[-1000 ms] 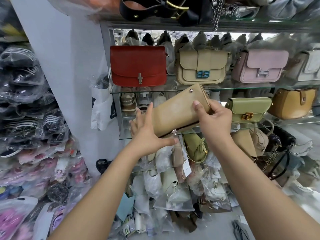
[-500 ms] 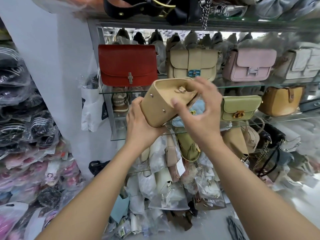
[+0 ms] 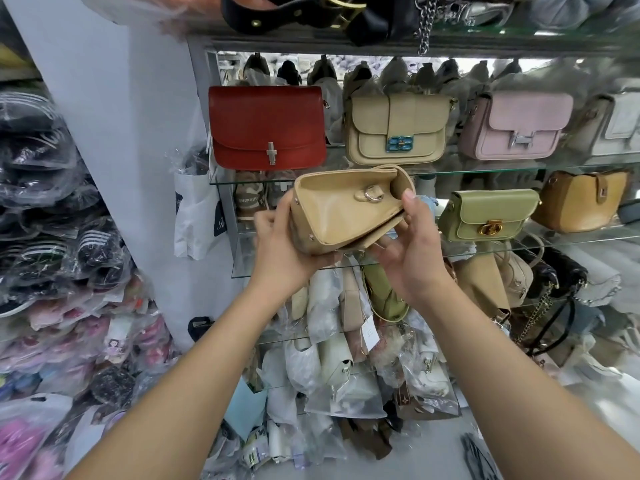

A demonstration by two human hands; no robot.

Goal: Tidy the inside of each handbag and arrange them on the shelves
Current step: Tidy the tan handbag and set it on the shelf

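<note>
1. The tan handbag [image 3: 343,209] is held in mid-air, tilted, with its side gusset facing the camera. It is just in front of the front edge of the glass shelf [image 3: 242,258], left of the olive-green handbag [image 3: 488,216].
2. The left hand [image 3: 280,244] curls round the studded base end. The right hand [image 3: 412,251] pinches the top rim, thumb above and fingers beneath.
3. It looks light, smooth and semi-stiff, so it should keep its shape. The base and rim seem safer holds than the D-ring [image 3: 372,195].
4. Its opening faces away, so I cannot tell what is inside.
5. On the shelf above, the red handbag [image 3: 268,128], beige handbag [image 3: 398,129] and pink handbag [image 3: 516,124] stand upright. Plastic-wrapped bags [image 3: 339,341] are piled below.
</note>
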